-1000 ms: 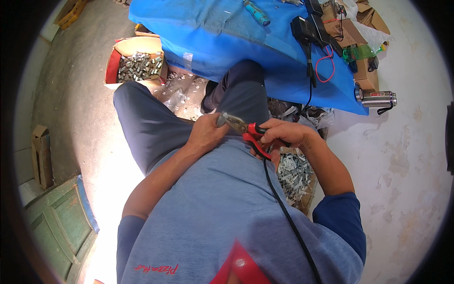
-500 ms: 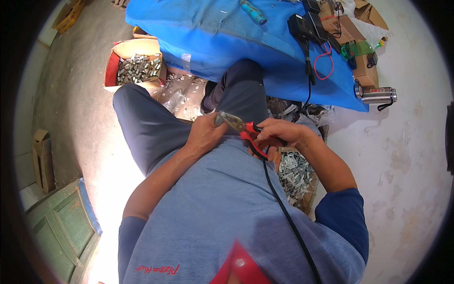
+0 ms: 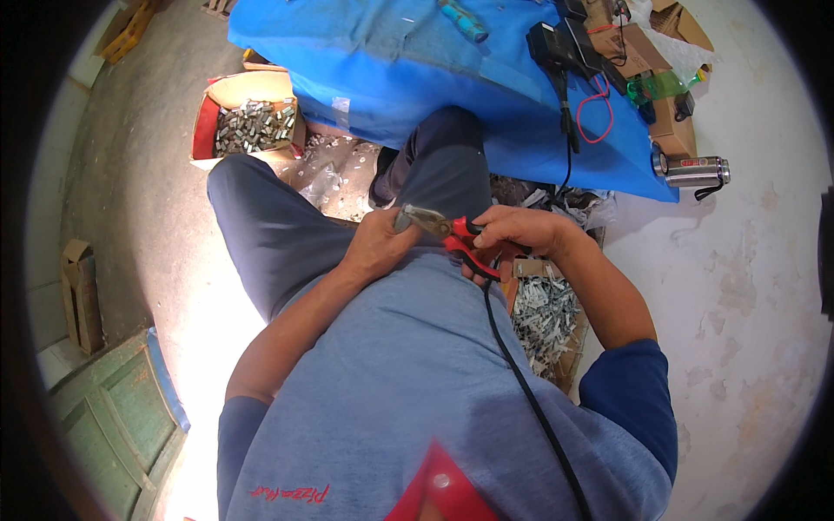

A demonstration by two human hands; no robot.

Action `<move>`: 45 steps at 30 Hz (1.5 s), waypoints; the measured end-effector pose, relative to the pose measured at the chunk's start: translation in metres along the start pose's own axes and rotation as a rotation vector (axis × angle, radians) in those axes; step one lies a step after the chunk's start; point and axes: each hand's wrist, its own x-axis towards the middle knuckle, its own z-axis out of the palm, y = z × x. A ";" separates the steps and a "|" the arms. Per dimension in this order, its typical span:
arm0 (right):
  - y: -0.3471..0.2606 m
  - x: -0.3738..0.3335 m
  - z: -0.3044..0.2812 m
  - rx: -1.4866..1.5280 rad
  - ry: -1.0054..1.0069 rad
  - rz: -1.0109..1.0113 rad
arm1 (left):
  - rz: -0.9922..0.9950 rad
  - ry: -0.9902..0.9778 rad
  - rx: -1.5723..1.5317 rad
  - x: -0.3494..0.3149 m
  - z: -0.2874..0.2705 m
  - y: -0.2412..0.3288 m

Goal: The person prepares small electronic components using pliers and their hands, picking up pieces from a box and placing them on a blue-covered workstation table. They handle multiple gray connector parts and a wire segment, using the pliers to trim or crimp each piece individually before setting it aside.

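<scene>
My right hand [image 3: 519, 233] is wrapped around the red-and-black handles of a pair of pliers [image 3: 460, 236], held above my lap with the handles spread apart. The metal jaws point left, toward my left hand [image 3: 375, 247]. Between its fingers my left hand grips a small grey metal piece [image 3: 402, 220], which the plier tips meet or nearly meet. I cannot tell whether the jaws bite on it. A cardboard box [image 3: 248, 87] full of similar-looking small metal pieces stands on the floor beyond my left knee.
A blue-covered table [image 3: 391, 65] lies ahead, bearing a teal-handled tool [image 3: 463, 21], black power adapters [image 3: 552, 45] and a steel flask [image 3: 698, 172] at its right corner. Beside my right hip sits a box of metal strip scraps [image 3: 545, 317]. A black cable [image 3: 530, 391] crosses my shirt.
My right hand and the plier handles have swung slightly upward and to the right. The left hand stays in place with the metal piece.
</scene>
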 end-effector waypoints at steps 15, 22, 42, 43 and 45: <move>0.020 0.006 0.011 0.098 0.021 -0.025 | -0.010 -0.027 -0.043 0.000 -0.001 -0.001; 0.024 0.009 0.006 0.191 -0.034 -0.065 | -0.014 -0.019 -0.015 0.001 0.000 -0.008; 0.023 0.022 0.026 -0.043 0.217 -0.100 | -0.055 0.044 -0.125 0.001 -0.001 -0.003; 0.021 0.022 0.027 -0.120 0.256 -0.103 | -0.072 0.057 -0.130 0.002 -0.001 -0.004; 0.013 0.026 0.041 -0.607 0.543 -0.138 | -0.106 0.083 -0.141 0.003 -0.003 -0.007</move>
